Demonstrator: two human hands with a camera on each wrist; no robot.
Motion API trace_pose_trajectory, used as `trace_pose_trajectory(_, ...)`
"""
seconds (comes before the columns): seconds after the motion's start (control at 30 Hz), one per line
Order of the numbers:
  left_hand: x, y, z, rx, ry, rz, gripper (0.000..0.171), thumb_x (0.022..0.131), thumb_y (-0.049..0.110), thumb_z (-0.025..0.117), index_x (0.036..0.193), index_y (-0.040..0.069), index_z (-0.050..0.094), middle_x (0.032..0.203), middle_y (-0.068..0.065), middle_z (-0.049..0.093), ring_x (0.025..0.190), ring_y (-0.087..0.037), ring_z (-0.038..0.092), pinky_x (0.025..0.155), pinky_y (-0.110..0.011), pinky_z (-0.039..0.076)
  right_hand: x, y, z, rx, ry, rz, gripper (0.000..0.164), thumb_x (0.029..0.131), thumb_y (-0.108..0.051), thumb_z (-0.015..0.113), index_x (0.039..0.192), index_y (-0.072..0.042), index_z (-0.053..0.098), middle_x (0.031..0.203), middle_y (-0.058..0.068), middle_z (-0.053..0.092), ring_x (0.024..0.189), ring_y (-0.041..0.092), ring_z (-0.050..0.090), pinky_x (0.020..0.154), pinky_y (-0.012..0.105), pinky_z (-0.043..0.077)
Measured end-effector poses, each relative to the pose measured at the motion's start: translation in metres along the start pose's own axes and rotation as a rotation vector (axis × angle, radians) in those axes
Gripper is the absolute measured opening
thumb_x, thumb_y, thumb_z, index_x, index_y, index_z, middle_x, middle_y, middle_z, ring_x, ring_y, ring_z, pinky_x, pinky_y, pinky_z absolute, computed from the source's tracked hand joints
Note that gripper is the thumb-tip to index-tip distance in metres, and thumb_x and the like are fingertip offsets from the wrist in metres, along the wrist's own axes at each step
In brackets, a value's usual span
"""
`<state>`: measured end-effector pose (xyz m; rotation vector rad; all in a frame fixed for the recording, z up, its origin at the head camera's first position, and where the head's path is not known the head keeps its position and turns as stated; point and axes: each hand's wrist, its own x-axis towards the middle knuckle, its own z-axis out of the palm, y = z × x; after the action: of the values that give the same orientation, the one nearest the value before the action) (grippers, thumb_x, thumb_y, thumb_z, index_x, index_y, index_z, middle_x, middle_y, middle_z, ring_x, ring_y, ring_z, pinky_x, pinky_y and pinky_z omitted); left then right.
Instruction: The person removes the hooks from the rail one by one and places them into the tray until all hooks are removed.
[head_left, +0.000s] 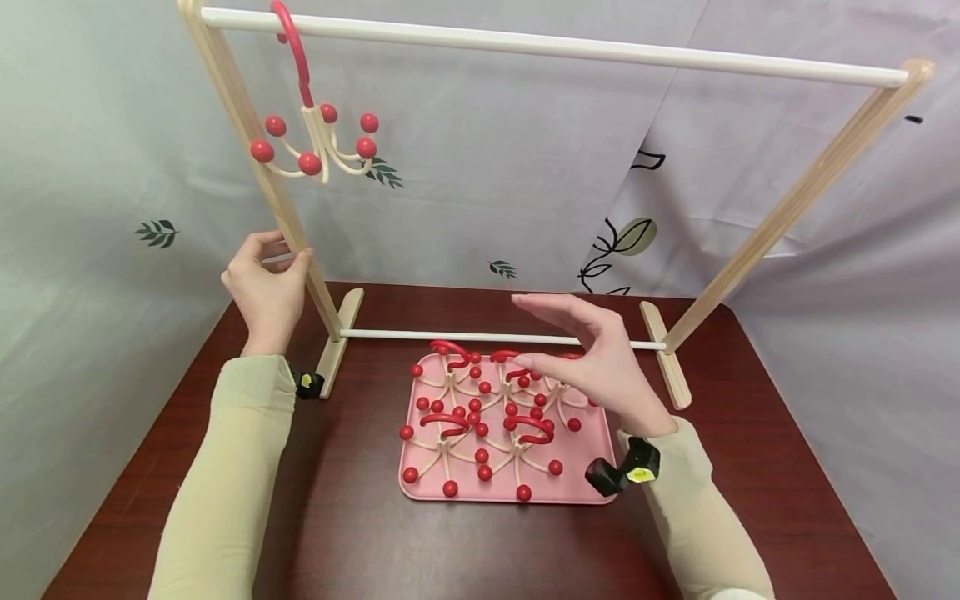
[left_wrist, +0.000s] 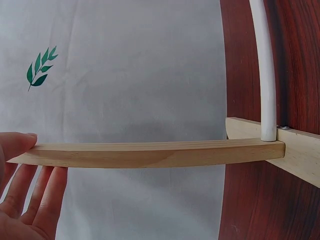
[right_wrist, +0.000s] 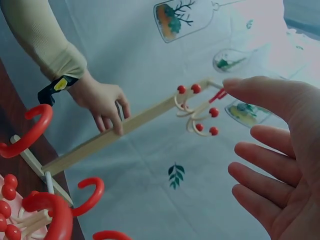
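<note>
My left hand (head_left: 267, 292) holds the left wooden post (head_left: 318, 292) of a hanging rack. In the left wrist view its thumb (left_wrist: 18, 143) lies on one side of the post and the fingers on the other. Above that hand, a cream multi-arm hanger (head_left: 317, 137) with red ball tips hangs by its red hook from the white top bar (head_left: 525, 43), near the left end. My right hand (head_left: 611, 358) is raised over the pink tray (head_left: 573, 479), thumb and fingers spread apart, with nothing between them. Several similar hangers (head_left: 444, 446) stand on the tray.
The rack stands on wooden feet (head_left: 666, 358), with a white lower bar (head_left: 450, 336) running behind the tray. A right wooden post (head_left: 787, 208) leans outward in the head view. Patterned cloth (head_left: 480, 183) surrounds the dark red table (head_left: 360, 533).
</note>
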<state>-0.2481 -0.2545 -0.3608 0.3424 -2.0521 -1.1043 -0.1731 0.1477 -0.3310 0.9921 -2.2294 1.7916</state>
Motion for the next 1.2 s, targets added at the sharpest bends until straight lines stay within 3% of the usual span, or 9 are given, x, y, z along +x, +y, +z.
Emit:
trace_pose_trajectory(0.2, 0.0, 0.0, -0.001, 0.0, -0.004, 0.002, 0.029, 0.091, 0.026, 0.078, 0.119, 0.016, 0.074, 0.109, -0.002, 0.075, 0.088, -0.014, 0.073, 0.079, -0.023, 0.058, 0.012, -0.001, 0.005, 0.001, -0.049, -0.005, 0.06, 0.081, -0.005, 0.087, 0.137, -0.019, 0.067, 0.133, -0.002, 0.067, 0.127, 0.023, 0.058, 0.109, 0.039, 0.044)
trace_pose_trajectory(0.4, 0.0, 0.001, -0.001, 0.002, -0.001, 0.007, 0.029, 0.091, 0.025, 0.078, 0.119, 0.016, 0.075, 0.109, -0.002, 0.075, 0.088, -0.013, 0.073, 0.08, -0.023, 0.058, 0.024, -0.001, 0.007, -0.014, -0.102, -0.063, 0.064, 0.078, 0.005, 0.086, 0.137, -0.007, 0.065, 0.134, -0.001, 0.066, 0.128, 0.022, 0.057, 0.11, 0.038, 0.043)
trace_pose_trajectory(0.6, 0.001, 0.0, 0.0, -0.002, 0.004, 0.013, 0.029, 0.09, 0.025, 0.079, 0.118, 0.016, 0.075, 0.108, -0.003, 0.076, 0.085, -0.009, 0.073, 0.079, -0.023, 0.058, 0.034, -0.021, 0.012, -0.053, -0.126, -0.062, 0.063, 0.079, 0.004, 0.086, 0.137, -0.006, 0.065, 0.134, -0.002, 0.066, 0.128, 0.018, 0.057, 0.11, 0.039, 0.043)
trace_pose_trajectory(0.93, 0.001, 0.0, -0.001, 0.001, 0.004, 0.007, 0.029, 0.091, 0.025, 0.079, 0.118, 0.017, 0.075, 0.108, -0.002, 0.076, 0.087, -0.013, 0.073, 0.079, -0.024, 0.059, 0.058, -0.043, 0.021, -0.003, -0.112, -0.126, 0.059, 0.08, 0.005, 0.085, 0.134, 0.0, 0.065, 0.134, 0.005, 0.066, 0.128, 0.02, 0.058, 0.11, 0.044, 0.043)
trace_pose_trajectory(1.2, 0.001, -0.001, -0.001, 0.012, -0.003, 0.014, 0.029, 0.091, 0.024, 0.078, 0.119, 0.015, 0.074, 0.108, -0.003, 0.075, 0.088, -0.014, 0.073, 0.079, -0.023, 0.058, 0.08, -0.057, 0.032, 0.044, -0.075, -0.167, 0.057, 0.079, 0.006, 0.085, 0.133, 0.003, 0.065, 0.132, 0.006, 0.067, 0.127, 0.019, 0.059, 0.11, 0.039, 0.043)
